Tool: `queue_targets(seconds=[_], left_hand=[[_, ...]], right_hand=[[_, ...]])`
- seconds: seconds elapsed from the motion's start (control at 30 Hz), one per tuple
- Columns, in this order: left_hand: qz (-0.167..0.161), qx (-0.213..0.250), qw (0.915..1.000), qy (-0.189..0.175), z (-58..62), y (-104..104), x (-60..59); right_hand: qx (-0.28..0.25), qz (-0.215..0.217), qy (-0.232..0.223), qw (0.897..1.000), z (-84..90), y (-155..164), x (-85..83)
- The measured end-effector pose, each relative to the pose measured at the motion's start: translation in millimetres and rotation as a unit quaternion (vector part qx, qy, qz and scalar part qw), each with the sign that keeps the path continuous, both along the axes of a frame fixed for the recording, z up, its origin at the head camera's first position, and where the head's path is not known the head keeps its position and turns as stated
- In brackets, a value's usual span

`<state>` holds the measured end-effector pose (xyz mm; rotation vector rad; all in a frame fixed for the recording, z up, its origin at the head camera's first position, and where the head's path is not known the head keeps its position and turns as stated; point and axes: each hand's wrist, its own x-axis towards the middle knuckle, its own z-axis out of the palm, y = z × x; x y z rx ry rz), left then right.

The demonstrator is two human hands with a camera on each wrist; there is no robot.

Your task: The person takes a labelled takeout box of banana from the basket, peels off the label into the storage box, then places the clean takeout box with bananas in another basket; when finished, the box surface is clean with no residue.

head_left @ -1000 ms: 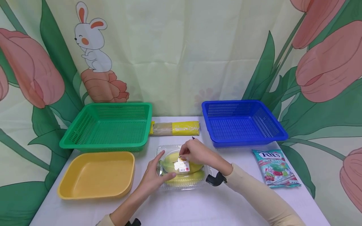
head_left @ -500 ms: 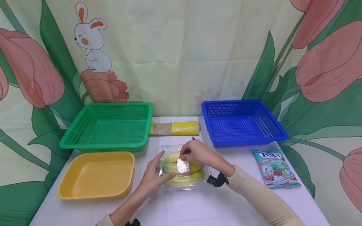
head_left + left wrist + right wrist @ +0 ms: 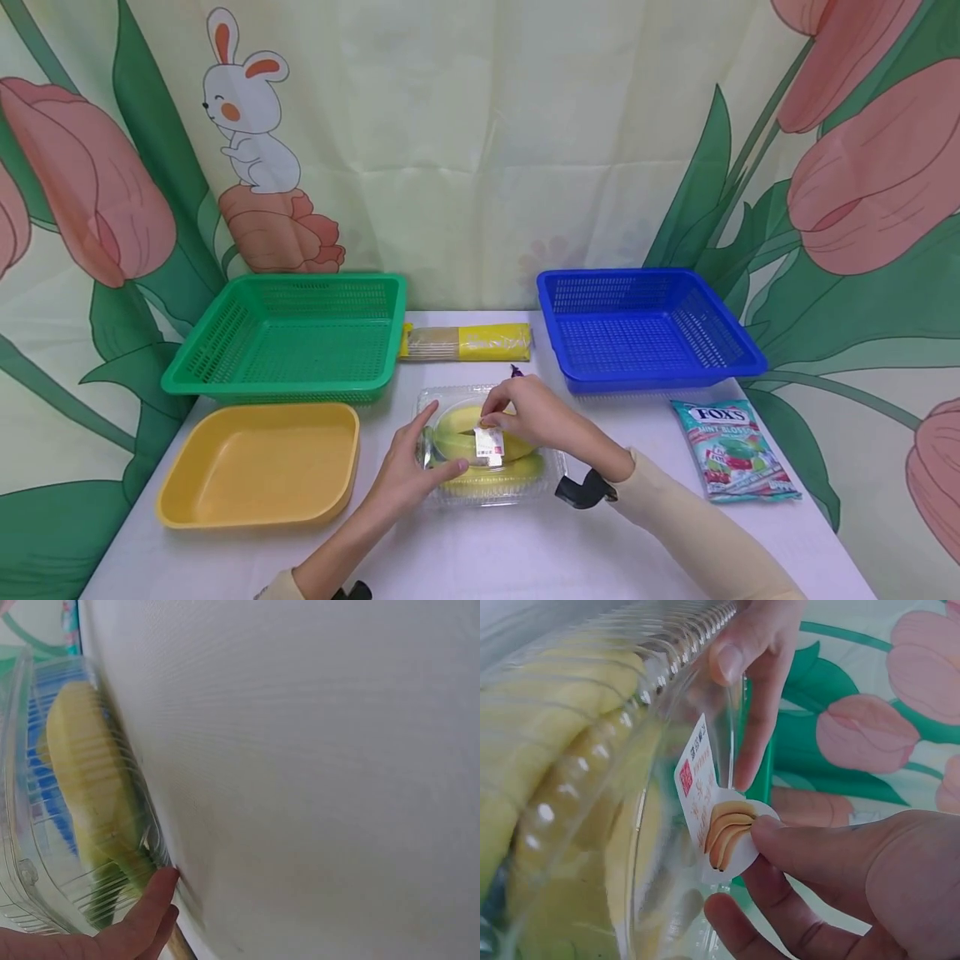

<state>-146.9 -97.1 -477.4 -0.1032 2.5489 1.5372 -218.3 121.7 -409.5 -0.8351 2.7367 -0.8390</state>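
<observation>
A person's right hand (image 3: 536, 417) pinches the white price label (image 3: 488, 443) on a clear plastic clamshell of bananas (image 3: 487, 446) at lower centre of the head view, thumb and fingers closed in a grip on the sticker's upper edge. The right wrist view shows the label (image 3: 716, 817) lifted partly off the lid, one end apparently still stuck. The left hand (image 3: 408, 475) steadies the box at its left side, fingers fairly straight against the ribbed wall and thumb on the lid; the left wrist view shows fingertips (image 3: 154, 907) touching the box's corner.

The label could tear if pulled too sharply, leaving paper behind on the lid. The thin lid may flex or pop open under the pull, and the light box could slide on the white table (image 3: 480, 550) should the left hand ease off.

A green basket (image 3: 285, 337) stands at centre left, a yellow tray (image 3: 258, 462) below it, a blue basket (image 3: 645, 325) at centre right. A yellow packet of sticks (image 3: 465, 342) lies between the baskets, just above the box. A Fox's candy bag (image 3: 735, 450) lies at lower right, well apart. Nothing crowds the hands.
</observation>
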Motion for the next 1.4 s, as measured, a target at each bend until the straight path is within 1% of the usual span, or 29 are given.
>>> queue_targets(seconds=[0.13, 0.3, 0.4, 0.53, 0.83, 1.23, 1.4], left_hand=[[0.000, 0.000, 1.0000, -0.003, 0.2, 0, -0.5], [-0.003, 0.001, 1.0000, -0.001, 1.1, 0, -0.2], [-0.004, 0.000, 1.0000, 0.002, 1.3, 0, 0.3], [-0.002, -0.001, 1.0000, -0.003, 0.7, 1, 0.7], [-0.002, -0.008, 1.0000, 0.000, 0.8, 0, 0.0], [0.002, -0.020, 0.9998, -0.007, -0.5, 0, -1.1], [0.000, -0.025, 0.9997, -0.003, -1.0, 0, -0.7]], right_hand=[[-0.012, 0.012, 0.004, 1.000, 0.6, 2, 2.2], [-0.020, 0.017, 0.015, 1.000, -1.3, 5, 5.0], [-0.022, 0.017, 0.019, 0.999, -3.0, 6, 7.1], [-0.022, 0.012, 0.022, 0.999, -4.6, 6, 10.3], [-0.020, 0.001, 0.041, 0.999, -2.6, 5, 18.0], [-0.018, 0.005, 0.066, 0.998, -1.4, 4, 23.3], [-0.015, 0.004, 0.072, 0.997, -3.3, 4, 24.8]])
